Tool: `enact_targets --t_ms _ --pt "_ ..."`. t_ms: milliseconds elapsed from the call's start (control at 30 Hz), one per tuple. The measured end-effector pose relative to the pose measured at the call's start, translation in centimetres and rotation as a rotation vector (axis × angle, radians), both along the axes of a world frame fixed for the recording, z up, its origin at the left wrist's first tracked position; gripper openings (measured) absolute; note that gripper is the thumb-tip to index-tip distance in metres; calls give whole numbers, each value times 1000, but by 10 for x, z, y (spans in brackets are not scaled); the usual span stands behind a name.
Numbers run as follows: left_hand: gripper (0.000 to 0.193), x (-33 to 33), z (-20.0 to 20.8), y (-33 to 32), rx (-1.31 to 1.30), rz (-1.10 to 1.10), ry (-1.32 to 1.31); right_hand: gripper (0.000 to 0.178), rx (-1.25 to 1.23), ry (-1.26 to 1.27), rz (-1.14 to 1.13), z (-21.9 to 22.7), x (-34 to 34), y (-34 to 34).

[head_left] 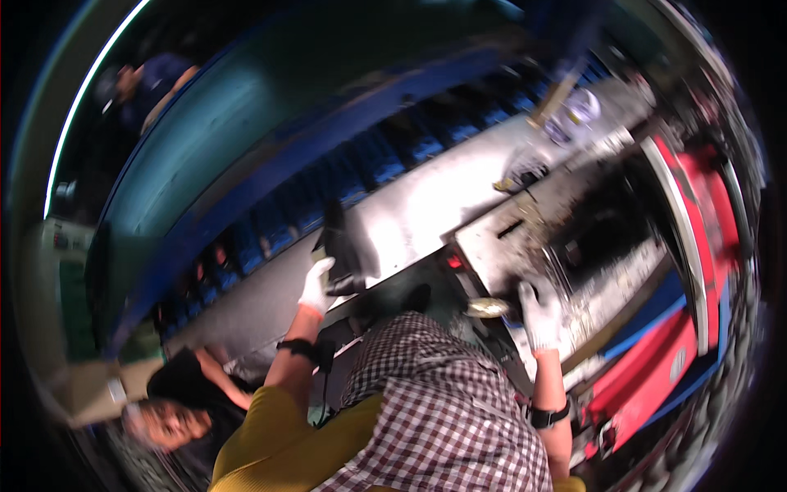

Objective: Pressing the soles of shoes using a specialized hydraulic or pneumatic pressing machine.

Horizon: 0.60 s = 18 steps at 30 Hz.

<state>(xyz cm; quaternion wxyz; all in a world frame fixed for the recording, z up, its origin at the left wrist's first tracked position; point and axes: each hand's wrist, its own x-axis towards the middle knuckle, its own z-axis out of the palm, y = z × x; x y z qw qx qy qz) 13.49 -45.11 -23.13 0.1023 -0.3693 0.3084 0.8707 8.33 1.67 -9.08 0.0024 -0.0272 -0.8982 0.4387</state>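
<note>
My left hand [315, 287], in a white glove, is closed on the edge of a black piece [342, 256] at the metal worktop. Blur hides what kind of thing the piece is, though part of it stands up tall and dark. To the right, my right hand [541, 318], also gloved, is over the pale, littered top of a machine [484, 238], with its fingers apart. A dark shape lies just left of those fingers, too smeared to name. Near it is a shiny, pale yellow rounded object [488, 307].
A long metal worktop [418, 209] runs diagonally, backed by a blue rack [393, 139] with dark slots. Clear round plastic items [574, 115] lie at its far right. Red panels [648, 385] stand at right. Another person [184, 402] is at lower left, another [160, 78] at upper left.
</note>
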Motion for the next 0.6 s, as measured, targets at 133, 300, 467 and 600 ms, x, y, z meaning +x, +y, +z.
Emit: enact_targets --t_ms 133,300,467,600 --pt "63 -19 77 48 178 -90 113 34 -147 59 206 69 -12 -39" --pt "62 -72 151 141 225 -383 337 95 -819 -413 305 74 -32 -70" --pt "62 -109 181 234 -461 -817 646 90 -857 -51 81 72 -22 -35" --pt "83 -130 243 274 -667 -788 931 86 -1395 -25 -188 86 -29 29"
